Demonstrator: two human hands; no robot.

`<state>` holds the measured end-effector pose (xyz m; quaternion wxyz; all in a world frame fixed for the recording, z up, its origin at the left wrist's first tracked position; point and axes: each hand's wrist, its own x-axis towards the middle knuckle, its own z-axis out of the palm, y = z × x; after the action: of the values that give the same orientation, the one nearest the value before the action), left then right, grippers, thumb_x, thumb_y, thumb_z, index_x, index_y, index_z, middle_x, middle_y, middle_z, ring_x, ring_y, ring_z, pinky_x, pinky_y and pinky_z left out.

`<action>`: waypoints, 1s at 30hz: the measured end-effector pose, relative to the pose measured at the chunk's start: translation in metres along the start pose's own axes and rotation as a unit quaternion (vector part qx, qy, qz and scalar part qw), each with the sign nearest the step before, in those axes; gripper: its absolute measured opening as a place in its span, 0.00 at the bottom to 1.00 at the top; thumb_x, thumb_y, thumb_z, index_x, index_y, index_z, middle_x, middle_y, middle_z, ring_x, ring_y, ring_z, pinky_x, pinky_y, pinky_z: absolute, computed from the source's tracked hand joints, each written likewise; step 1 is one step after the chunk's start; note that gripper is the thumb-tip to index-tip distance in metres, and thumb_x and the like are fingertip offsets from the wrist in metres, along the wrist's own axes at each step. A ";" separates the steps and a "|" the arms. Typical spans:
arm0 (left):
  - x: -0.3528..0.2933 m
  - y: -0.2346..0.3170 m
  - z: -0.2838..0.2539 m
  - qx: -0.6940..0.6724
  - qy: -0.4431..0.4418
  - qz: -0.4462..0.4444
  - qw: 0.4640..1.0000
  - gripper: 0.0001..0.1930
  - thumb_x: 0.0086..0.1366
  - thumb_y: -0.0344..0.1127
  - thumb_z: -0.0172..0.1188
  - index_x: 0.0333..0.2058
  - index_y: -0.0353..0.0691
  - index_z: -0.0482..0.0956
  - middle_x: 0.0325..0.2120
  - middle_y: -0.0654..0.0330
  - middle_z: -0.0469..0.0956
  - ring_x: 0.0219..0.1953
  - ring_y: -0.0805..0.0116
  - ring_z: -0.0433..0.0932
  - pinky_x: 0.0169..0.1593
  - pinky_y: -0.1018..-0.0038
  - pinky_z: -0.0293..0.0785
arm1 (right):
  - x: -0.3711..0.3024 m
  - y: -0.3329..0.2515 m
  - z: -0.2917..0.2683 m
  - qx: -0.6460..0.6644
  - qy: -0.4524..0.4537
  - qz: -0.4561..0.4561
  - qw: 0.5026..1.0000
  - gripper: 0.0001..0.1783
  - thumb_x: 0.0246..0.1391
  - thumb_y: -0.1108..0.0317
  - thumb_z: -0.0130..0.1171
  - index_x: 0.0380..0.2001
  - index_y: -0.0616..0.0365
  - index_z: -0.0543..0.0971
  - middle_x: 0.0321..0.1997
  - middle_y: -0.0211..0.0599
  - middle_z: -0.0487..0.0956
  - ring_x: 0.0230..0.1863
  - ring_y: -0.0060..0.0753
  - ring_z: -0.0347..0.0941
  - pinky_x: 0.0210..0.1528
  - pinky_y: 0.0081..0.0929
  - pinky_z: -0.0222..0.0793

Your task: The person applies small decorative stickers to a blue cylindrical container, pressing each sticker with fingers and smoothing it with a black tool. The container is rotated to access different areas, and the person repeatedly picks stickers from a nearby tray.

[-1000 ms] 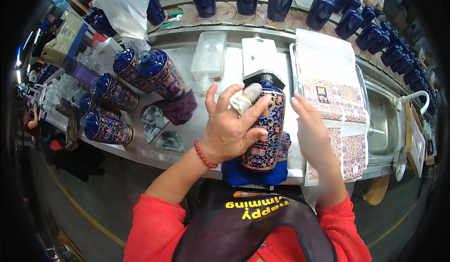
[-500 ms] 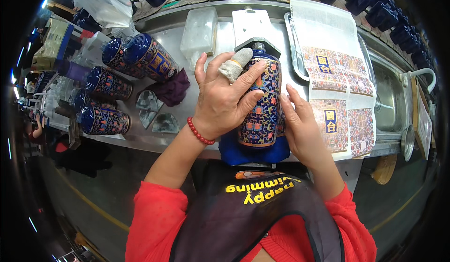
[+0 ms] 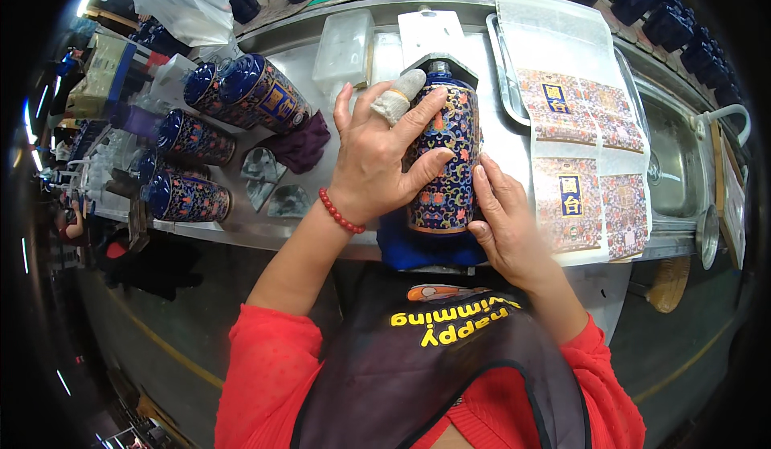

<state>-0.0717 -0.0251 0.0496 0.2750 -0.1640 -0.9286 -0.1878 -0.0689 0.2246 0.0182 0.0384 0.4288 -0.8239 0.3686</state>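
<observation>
A dark blue bottle (image 3: 443, 160) with a colourful floral wrap lies in front of me, its neck pointing away. My left hand (image 3: 377, 156) rests over its left side, fingers spread, with the index fingertip and thumb on the floral surface. A pale cloth-like cover (image 3: 399, 97) sits on one finger of that hand. Along the bottle's right edge my right hand (image 3: 510, 228) lies with fingers stretched out, touching it. Under the near end is a blue pad (image 3: 426, 250). Sheets of floral decals (image 3: 566, 112) lie to the right on translucent paper.
Several decorated bottles (image 3: 265, 95) lie at the left by a purple cloth (image 3: 301, 144) and dark, wet-looking flat pieces (image 3: 261, 172). Beyond stand a clear block-like container (image 3: 344, 47) and a white plate (image 3: 431, 35). A sink (image 3: 675, 160) is at the right; plain blue bottles (image 3: 671, 27) line the back.
My right hand has turned slightly and come in against the bottle's right side. My left hand keeps nearly the same pose on the bottle. The whole view has shifted a little.
</observation>
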 end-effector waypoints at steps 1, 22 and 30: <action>0.000 0.000 0.000 -0.002 -0.001 0.000 1.000 0.32 0.67 0.61 0.59 0.64 0.51 0.77 0.57 0.51 0.79 0.63 0.49 0.67 0.71 0.39 0.38 | 0.000 0.001 0.001 -0.001 -0.002 0.000 1.000 0.41 0.56 0.72 0.66 0.71 0.64 0.63 0.73 0.61 0.62 0.65 0.64 0.65 0.67 0.50 0.64; -0.042 0.002 -0.001 -0.133 0.036 -0.079 0.987 0.40 0.75 0.66 0.42 0.69 0.36 0.66 0.57 0.47 0.77 0.62 0.45 0.69 0.71 0.45 0.44 | 0.049 -0.034 -0.041 -0.037 -0.047 -0.320 0.945 0.11 0.43 0.63 0.61 0.32 0.52 0.77 0.34 0.31 0.71 0.38 0.34 0.70 0.41 0.34 0.67; -0.107 0.059 0.003 -0.020 0.026 -0.021 0.999 0.27 0.74 0.62 0.49 0.56 0.51 0.85 0.58 0.54 0.79 0.64 0.55 0.67 0.73 0.43 0.39 | -0.001 -0.002 -0.038 0.203 0.046 0.033 0.977 0.09 0.52 0.74 0.71 0.36 0.64 0.83 0.31 0.39 0.81 0.29 0.29 0.75 0.30 0.25 0.68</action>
<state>0.0358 0.0060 0.0018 0.2921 -0.1452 -0.9203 -0.2160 -0.0766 0.2487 0.0471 -0.0239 0.3829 -0.7426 0.5489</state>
